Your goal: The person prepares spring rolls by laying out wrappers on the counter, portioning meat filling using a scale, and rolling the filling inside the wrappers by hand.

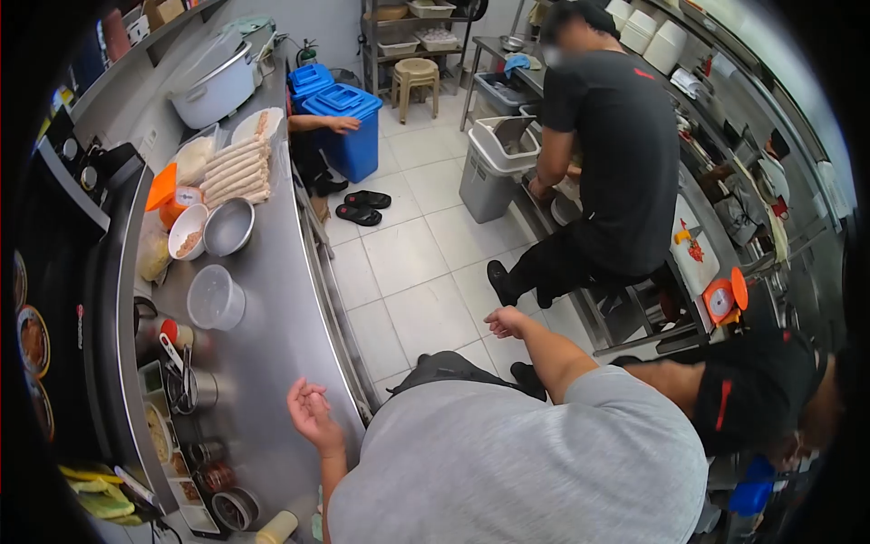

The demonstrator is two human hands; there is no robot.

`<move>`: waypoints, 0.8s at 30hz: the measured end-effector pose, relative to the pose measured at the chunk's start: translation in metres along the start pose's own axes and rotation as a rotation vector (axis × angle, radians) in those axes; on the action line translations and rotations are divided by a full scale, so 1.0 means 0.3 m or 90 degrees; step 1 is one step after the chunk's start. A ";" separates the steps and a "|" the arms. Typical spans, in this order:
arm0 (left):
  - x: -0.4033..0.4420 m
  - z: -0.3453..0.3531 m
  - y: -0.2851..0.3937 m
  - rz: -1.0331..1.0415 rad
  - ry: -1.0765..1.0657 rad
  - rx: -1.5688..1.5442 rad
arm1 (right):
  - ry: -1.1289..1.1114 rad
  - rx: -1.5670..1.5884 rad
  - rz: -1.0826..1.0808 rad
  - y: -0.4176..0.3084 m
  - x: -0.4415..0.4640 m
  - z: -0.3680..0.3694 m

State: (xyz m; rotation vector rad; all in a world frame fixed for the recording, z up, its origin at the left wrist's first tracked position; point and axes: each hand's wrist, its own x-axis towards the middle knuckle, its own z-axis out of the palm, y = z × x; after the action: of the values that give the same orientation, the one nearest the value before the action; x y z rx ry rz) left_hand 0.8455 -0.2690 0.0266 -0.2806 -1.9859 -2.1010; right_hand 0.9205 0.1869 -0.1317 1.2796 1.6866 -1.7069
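Note:
My left hand (313, 412) hangs over the front edge of the steel counter (272, 363), fingers loosely curled and apart, holding nothing. Out over the tiled floor, my right hand (507, 322) is bent at the wrist; its fingers look curled, and whether anything is in them is too small to tell. Farther up the counter stand a clear plastic tub (216, 297), a metal bowl (228, 227) and a white bowl (188, 232) with some food inside. Behind them lie stacked pale rolls (237, 170) beside an orange scale (181, 201).
A co-worker in black (616, 163) bends at the right-hand counter near a grey bin (489, 177). Another person (743, 390) is close at my right. A blue bin (353, 136), a person's hand (343, 124) and black slippers (362, 208) are ahead.

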 end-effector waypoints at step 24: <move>-0.036 0.787 0.098 -0.136 -0.179 -0.079 | -0.240 0.151 -0.134 -0.075 -0.014 -0.561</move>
State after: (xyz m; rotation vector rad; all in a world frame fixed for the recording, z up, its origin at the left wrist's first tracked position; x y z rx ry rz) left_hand 0.8591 -0.0346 0.0654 -0.4233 -2.1241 -2.4417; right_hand 0.9565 0.3472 -0.0891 0.8208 1.4681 -2.1657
